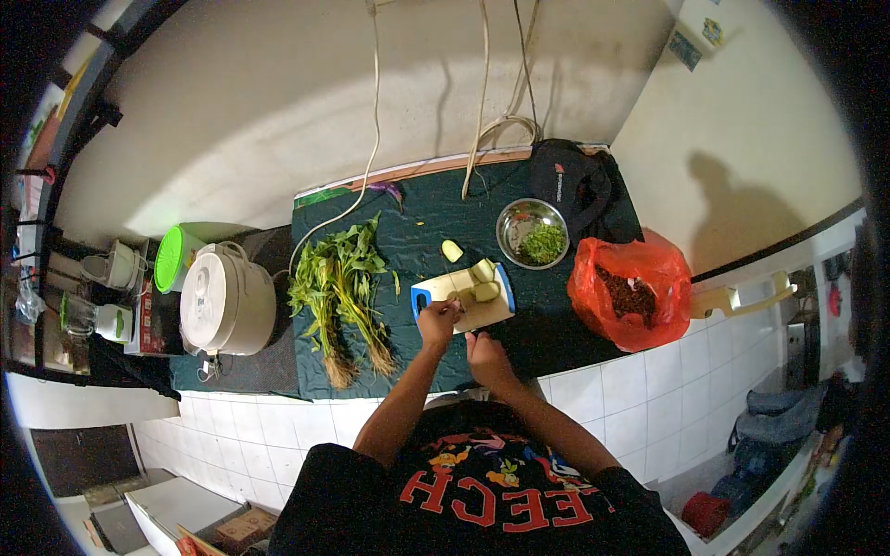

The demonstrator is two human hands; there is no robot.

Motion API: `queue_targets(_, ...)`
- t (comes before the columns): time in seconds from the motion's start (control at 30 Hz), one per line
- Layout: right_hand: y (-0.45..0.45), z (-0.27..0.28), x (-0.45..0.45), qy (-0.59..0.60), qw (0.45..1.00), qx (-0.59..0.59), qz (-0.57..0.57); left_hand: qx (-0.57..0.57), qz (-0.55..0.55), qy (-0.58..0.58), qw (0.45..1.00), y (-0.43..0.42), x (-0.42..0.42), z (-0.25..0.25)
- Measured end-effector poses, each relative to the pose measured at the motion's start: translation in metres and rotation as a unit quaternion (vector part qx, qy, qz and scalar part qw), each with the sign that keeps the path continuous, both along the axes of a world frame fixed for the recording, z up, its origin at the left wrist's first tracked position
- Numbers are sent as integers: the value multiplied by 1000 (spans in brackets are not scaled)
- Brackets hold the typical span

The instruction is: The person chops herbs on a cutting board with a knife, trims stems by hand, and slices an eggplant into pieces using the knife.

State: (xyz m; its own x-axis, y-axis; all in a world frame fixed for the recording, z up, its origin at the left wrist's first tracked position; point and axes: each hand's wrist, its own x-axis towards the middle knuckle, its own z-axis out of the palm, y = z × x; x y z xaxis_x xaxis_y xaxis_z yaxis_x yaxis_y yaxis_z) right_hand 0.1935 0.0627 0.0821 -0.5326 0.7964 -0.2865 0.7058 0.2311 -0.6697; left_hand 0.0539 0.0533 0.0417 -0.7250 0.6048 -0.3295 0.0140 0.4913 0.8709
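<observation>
A white cutting board (446, 289) with blue ends lies on the dark green cloth. On its right side sit pale green vegetable pieces (486, 292), and another cut piece (451, 250) lies on the cloth beyond the board. My left hand (438, 323) is over the board's near left part, fingers pinched together around something small that I cannot make out. Just off the near edge, my right hand (489, 360) is closed in a fist around what looks like a dark knife handle; the blade is hardly visible.
Leafy greens with roots (345, 287) lie left of the board, beside a white rice cooker (222, 298). A metal bowl of chopped greens (532, 233) stands behind right, near a black cap (572, 181). A red plastic bag (593, 310) sits at the right. Cables (377, 102) hang down the wall.
</observation>
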Motion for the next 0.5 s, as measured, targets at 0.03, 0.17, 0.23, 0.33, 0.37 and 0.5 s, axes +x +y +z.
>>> queue_targets(0.03,-3,-5,0,13,999,52,11,-2,-13,57,998,-1,0,2)
queue_targets(0.17,-8,-3,3,18,996,92,10,39,5,68,997,-1,5,6)
queue_targets(0.23,-9,-1,3,4,998,59,-7,30,-3,72,997,-1,4,-3)
queue_targets(0.33,-10,-9,3,1,999,34,-27,27,-24,105,994,-1,2,-5)
queue_targets(0.37,-11,-14,3,11,999,43,-30,33,-36,135,990,-2,1,-4)
queue_targets(0.5,-3,-24,-6,10,998,50,-32,34,-70,204,976,-5,-6,-28)
